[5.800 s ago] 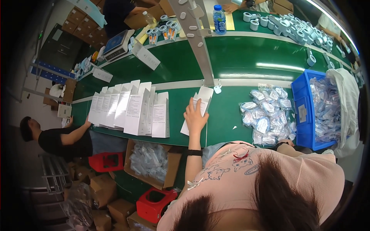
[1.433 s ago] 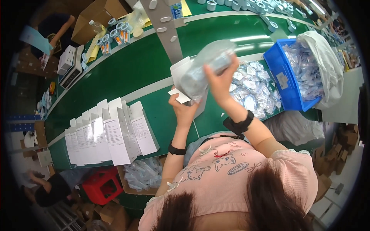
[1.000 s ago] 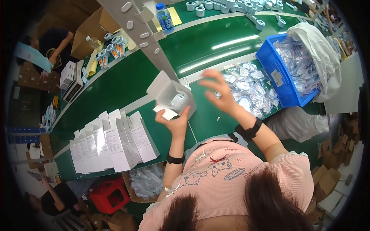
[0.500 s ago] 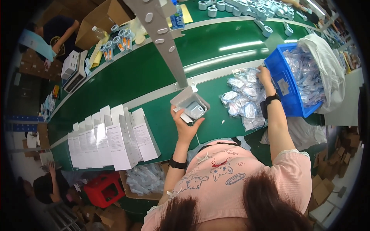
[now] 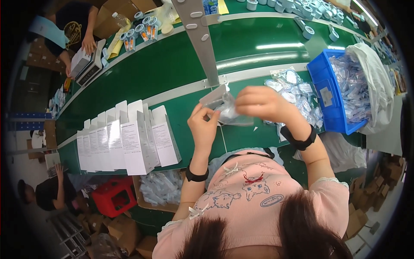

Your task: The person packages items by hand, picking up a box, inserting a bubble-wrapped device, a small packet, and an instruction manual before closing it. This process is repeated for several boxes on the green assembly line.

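Note:
My left hand (image 5: 202, 127) holds a small white carton (image 5: 213, 96) tilted with its open end toward the right. My right hand (image 5: 262, 102) grips a clear plastic pouch (image 5: 231, 113) and presses it against the carton's mouth. Both hands hover above the green work surface (image 5: 189, 103) in front of me. A heap of the same clear pouches (image 5: 297, 93) lies just right of my right hand. A row of upright white cartons (image 5: 125, 138) stands to the left of my left hand.
A blue bin (image 5: 330, 95) full of pouches with a white bag (image 5: 375, 82) sits at the right. A grey post (image 5: 202, 39) rises from the belt. Other people work at the far left. A cardboard box of pouches (image 5: 161, 187) and a red stool (image 5: 112, 196) sit below.
My right hand left the pouch heap with one pouch and came back to the carton. My left hand kept the carton and turned it toward the pouch.

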Action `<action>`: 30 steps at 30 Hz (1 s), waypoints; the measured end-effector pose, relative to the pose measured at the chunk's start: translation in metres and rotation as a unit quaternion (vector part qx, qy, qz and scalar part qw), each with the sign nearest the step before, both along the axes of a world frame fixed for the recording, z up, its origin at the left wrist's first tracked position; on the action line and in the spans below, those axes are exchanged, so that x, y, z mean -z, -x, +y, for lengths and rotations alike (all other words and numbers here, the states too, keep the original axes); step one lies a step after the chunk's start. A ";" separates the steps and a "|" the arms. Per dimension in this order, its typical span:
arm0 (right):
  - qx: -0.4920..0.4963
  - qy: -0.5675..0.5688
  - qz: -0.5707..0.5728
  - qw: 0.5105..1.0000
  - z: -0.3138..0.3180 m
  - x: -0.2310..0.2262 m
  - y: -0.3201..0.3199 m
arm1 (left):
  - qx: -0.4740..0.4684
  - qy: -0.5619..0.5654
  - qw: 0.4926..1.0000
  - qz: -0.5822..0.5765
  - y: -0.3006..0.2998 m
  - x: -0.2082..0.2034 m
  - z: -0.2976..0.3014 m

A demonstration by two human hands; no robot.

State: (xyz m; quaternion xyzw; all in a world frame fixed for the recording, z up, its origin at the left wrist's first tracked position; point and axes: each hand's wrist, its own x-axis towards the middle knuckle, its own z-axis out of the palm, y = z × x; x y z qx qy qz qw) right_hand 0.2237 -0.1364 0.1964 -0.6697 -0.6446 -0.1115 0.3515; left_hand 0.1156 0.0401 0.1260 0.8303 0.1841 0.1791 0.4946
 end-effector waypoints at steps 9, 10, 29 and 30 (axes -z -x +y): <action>-0.042 0.179 -0.104 0.977 0.025 0.035 0.016 | -0.014 0.064 0.998 -0.026 -0.002 0.004 0.008; -0.043 0.180 -0.105 0.977 0.025 0.037 0.018 | -0.017 0.071 0.997 -0.028 -0.002 0.006 0.009; 0.248 0.164 0.213 0.931 -0.043 0.116 0.070 | -0.284 -0.002 0.941 -0.185 -0.123 0.030 0.137; 0.233 0.185 0.211 0.931 -0.042 0.116 0.070 | -0.307 0.013 0.936 -0.169 -0.140 0.034 0.147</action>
